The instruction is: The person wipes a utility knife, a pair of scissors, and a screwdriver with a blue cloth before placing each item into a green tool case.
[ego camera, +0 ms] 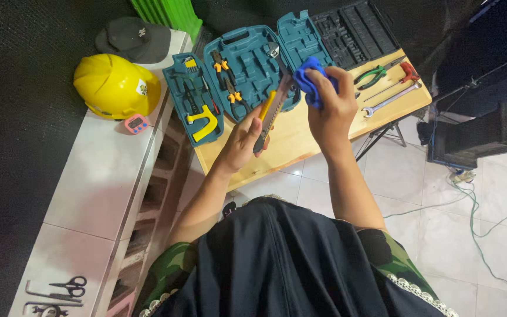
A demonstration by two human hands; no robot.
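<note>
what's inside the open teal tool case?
Teal tool case: orange-handled pliers, a yellow-handled tool, small bits. The utility knife and blue cloth cover its right side.

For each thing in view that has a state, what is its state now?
Teal plastic tool case: open, lying flat.
Yellow-and-grey utility knife: held in left hand.
Blue cloth: bunched in right hand.
Yellow hard hat: resting on ledge.
Silver wrench: lying on table.

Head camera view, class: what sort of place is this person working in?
Probably a home workshop or maintenance corner. An open teal tool case lies on a small wooden table, loose wrenches and pliers lie beside it, and a yellow hard hat rests on the white ledge.
</note>
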